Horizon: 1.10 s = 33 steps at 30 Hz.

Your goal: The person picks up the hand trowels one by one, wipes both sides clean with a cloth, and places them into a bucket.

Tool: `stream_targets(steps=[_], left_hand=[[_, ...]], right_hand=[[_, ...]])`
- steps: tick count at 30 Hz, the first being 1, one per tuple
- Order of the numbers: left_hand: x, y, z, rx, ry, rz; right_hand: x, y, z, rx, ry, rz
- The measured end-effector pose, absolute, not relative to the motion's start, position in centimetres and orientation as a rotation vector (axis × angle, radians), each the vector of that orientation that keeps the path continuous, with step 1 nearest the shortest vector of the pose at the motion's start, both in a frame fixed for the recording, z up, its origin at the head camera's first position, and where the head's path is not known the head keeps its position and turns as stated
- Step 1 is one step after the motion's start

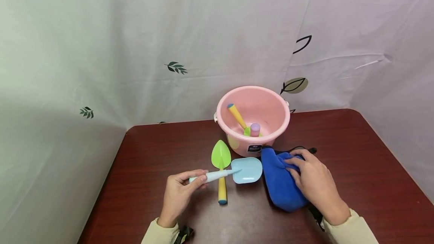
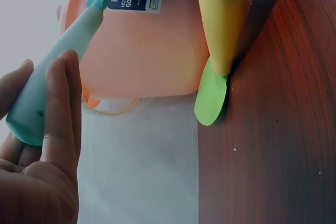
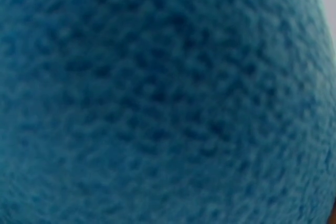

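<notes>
My left hand point(image 1: 178, 195) grips the pale handle of a light blue toy shovel point(image 1: 247, 170), whose broad blade points right. In the left wrist view the thumb and fingers hold the handle point(image 2: 58, 69) from both sides. Below the shovel in the head view lies a green trowel point(image 1: 221, 154) with a yellow handle, partly covered by it. My right hand point(image 1: 313, 180) pinches the fabric of a blue plush pouch point(image 1: 283, 183) with a black cord point(image 1: 298, 148). Blurred blue fabric point(image 3: 168, 98) fills most of the right wrist view.
A pink bucket point(image 1: 225, 144) stands behind the tools near the wall. Inside it are a yellow-handled green tool point(image 1: 237, 116) and a purple-ended piece point(image 1: 255, 129). The dark red table point(image 1: 152, 150) meets a patterned cloth backdrop point(image 1: 203, 40) at the back and sides.
</notes>
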State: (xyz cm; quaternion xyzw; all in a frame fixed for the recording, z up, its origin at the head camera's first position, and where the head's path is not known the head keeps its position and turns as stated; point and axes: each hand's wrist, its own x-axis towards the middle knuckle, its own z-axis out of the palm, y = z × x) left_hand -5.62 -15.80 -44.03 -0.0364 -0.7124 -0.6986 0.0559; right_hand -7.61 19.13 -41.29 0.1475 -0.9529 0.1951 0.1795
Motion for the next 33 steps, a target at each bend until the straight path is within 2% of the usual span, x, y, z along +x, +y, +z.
stream_targets(steps=[10, 33], left_hand=[[-5.5, -16.0, -44.1, -0.157, -2.319, -1.814], [-5.6, -15.6, -44.5, -0.299, -2.28, -1.845]], right_hand=[[-7.6, 19.9, -40.7, 0.449, -2.608, 0.725], [-7.4, 18.9, -40.1, 0.484, -2.569, 0.774]])
